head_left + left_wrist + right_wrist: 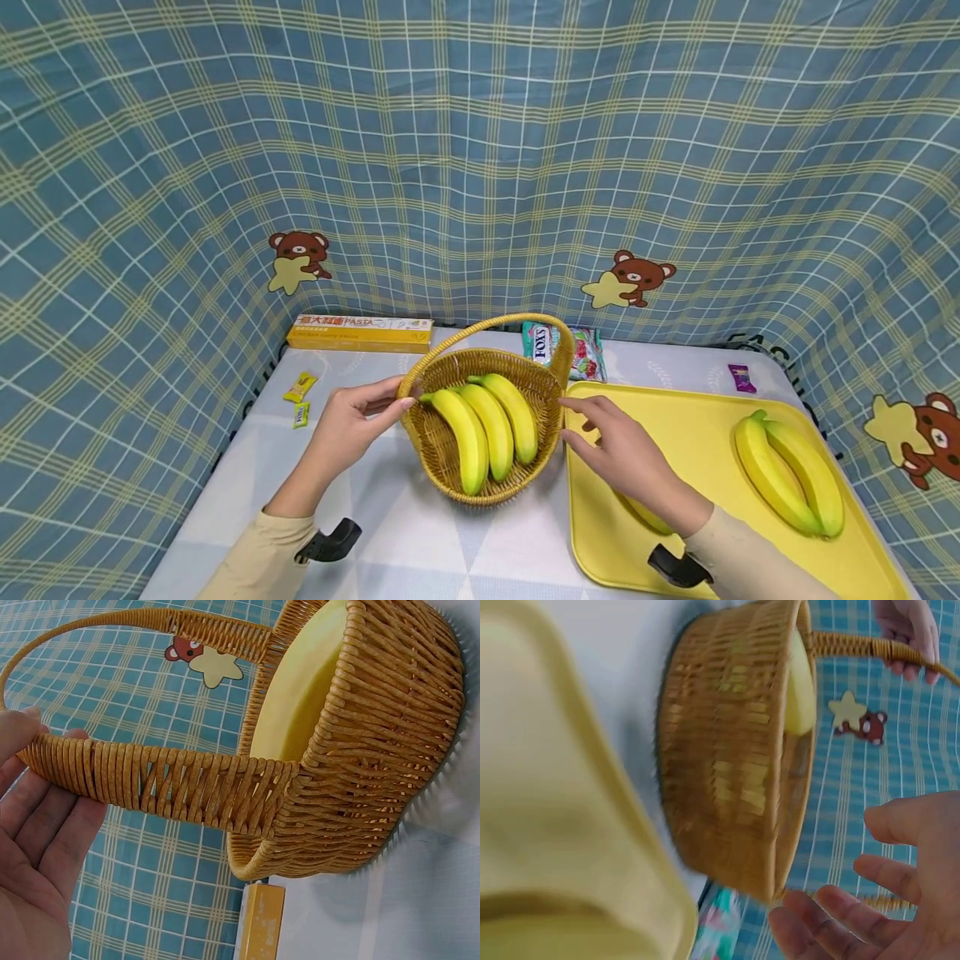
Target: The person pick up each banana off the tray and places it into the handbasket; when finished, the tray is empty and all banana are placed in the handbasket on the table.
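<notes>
A wicker basket (pixel 431 454) with an arched handle (pixel 487 323) stands on the table, holding three bananas (pixel 471 442) side by side. At the left part of that handle, my left hand (pixel 365 422) grips it; the left wrist view shows the thumb on one side of the woven band (pixel 187 780) and fingers on the other. My right hand (pixel 618 442) is by the basket's right rim, its fingers loosely bent. In the right wrist view its fingertips (pixel 787 930) come right at the handle's base, while the thumb stands away from it.
On the right lies a yellow tray (pixel 660 408) with two bananas (pixel 813 475) and another banana (pixel 651 518) partly under my right forearm. Behind are a pasta box (pixel 360 335) and a FOX'S candy bag (pixel 587 354). Small wrapped candies (pixel 300 387) lie left, a purple one (pixel 742 378) right.
</notes>
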Tool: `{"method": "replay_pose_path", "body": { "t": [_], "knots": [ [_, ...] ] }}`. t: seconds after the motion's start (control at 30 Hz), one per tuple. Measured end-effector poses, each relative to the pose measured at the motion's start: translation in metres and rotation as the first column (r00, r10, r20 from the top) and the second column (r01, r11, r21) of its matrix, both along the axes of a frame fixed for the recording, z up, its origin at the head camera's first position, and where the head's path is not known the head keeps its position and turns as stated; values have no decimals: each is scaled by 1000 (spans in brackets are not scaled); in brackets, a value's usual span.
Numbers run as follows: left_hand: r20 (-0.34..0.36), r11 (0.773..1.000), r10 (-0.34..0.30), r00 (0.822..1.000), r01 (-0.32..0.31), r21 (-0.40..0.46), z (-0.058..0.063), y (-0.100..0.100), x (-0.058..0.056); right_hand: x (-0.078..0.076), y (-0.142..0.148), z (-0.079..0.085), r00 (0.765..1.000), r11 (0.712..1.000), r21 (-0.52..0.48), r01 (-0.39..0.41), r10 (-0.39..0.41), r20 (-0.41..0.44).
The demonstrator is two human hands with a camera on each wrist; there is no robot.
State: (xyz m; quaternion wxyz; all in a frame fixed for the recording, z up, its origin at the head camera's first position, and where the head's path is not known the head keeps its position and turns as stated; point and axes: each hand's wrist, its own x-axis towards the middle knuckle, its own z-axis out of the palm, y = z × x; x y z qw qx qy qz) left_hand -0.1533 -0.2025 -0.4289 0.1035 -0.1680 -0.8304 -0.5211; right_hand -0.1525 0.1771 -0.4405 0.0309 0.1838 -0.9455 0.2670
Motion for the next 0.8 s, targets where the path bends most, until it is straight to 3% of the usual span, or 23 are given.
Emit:
{"method": "replay_pose_path", "body": {
  "t": [0.3, 0.8],
  "knots": [
    [-17, 1000, 1, 1000, -1, -8, 0, -1, 0, 6, 59, -7, 996, 990, 118, 74, -67, -64],
    [-13, 1000, 9, 1000, -10, -14, -1, -1, 0, 13, 174, -19, 978, 968, 139, 208, -211, 5]
  ]
}}
